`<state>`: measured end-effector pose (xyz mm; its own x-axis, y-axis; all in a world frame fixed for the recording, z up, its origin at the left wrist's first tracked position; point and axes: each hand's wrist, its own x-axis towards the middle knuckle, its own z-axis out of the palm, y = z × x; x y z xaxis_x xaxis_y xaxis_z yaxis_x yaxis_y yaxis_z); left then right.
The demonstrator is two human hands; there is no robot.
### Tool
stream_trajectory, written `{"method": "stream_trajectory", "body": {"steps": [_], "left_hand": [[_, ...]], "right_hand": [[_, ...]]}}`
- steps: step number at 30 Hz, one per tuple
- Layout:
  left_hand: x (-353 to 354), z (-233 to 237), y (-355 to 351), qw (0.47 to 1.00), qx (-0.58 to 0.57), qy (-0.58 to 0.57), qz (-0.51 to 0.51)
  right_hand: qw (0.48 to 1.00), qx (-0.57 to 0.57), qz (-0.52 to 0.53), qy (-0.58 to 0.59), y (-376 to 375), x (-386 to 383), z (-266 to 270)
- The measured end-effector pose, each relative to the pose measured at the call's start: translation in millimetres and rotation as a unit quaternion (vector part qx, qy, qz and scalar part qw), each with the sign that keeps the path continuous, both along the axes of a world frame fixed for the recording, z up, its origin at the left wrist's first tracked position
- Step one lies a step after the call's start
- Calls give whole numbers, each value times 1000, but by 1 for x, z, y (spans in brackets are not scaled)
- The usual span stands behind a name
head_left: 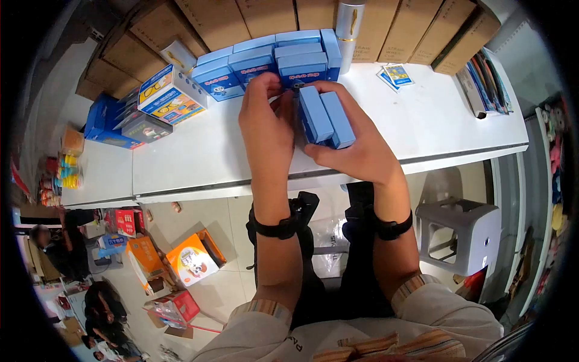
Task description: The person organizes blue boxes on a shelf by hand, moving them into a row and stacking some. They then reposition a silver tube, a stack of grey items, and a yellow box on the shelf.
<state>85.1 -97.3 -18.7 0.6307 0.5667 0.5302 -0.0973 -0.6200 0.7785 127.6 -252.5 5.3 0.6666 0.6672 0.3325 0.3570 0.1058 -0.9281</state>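
Two slim blue boxes (325, 119) stand side by side in my right hand (369, 148), its fingers behind them and its thumb at their lower edge. Just left of them is my left hand (266, 123), fingers curled, with a gap between fingers and thumb and nothing visible inside. Its fingertips lie close to a blue printed box (303, 65) at the front of a row; contact cannot be made out. More blue boxes (252, 62) stand along the back of the white table (199, 154).
Brown cartons (217, 24) line the back. A white cylinder (348, 36), printed cards (398, 75) and upright booklets (487, 84) are on the table. At left stands a yellow-and-blue box (172, 96). A grey stool (461, 232) is below right; orange boxes (193, 256) lie on the floor.
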Motion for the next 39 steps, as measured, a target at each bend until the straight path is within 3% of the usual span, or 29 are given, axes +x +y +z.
{"method": "stream_trajectory", "body": {"steps": [8,12,21,22,25,32,35,38,39], "left_hand": [[-3,4,1,999,0,32,10],[-2,-1,5,999,-28,12,-11],[-33,16,13,948,-247,15,-203],[-37,14,20,936,-242,16,-255],[-42,11,29,941,-197,16,-275],[-49,7,39,952,-154,21,-265],[-50,6,44,943,-134,24,-305],[-51,4,42,934,-105,22,-341],[-51,5,40,947,-69,44,-312]], "right_hand": [[1000,-7,-23,-18,2,-2,4],[998,-45,-14,36,0,-2,8],[999,-8,6,34,5,2,6],[999,-13,5,45,4,2,8],[997,-43,-3,60,4,1,11],[999,-5,-35,25,16,-1,-1],[1000,-7,-14,18,18,-2,-2],[998,-34,-9,58,15,-4,4],[998,-30,-8,57,16,-4,3]]}}
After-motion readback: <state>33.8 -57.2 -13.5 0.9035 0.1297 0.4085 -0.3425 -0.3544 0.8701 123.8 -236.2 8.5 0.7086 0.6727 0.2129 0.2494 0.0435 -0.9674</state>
